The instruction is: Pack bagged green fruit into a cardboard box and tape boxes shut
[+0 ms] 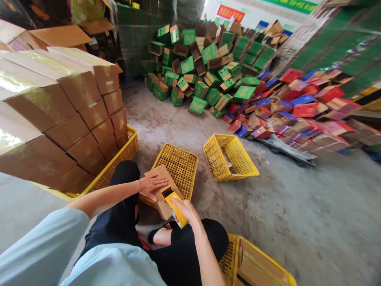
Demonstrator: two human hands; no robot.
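A brown cardboard box [162,173] lies tilted on an upturned yellow plastic crate [182,162] in front of my knees. My left hand [151,184] rests flat on the box's upper face with its fingers stretched out. In my right hand [185,209] is a yellow tape dispenser [170,194], fingers wrapped round its body. The dispenser's dark front end is over the box, close to my left fingertips. A roll of tape sits partly hidden under my right hand. Whether tape is stuck to the box there I cannot tell.
Taped cartons [71,131] are stacked in a yellow crate [132,145] at left. An open yellow basket [230,159] stands ahead right; another crate [264,262] holding cardboard is beside my right knee. Heaps of green boxes [198,105] and red-blue boxes [305,110] lie farther back.
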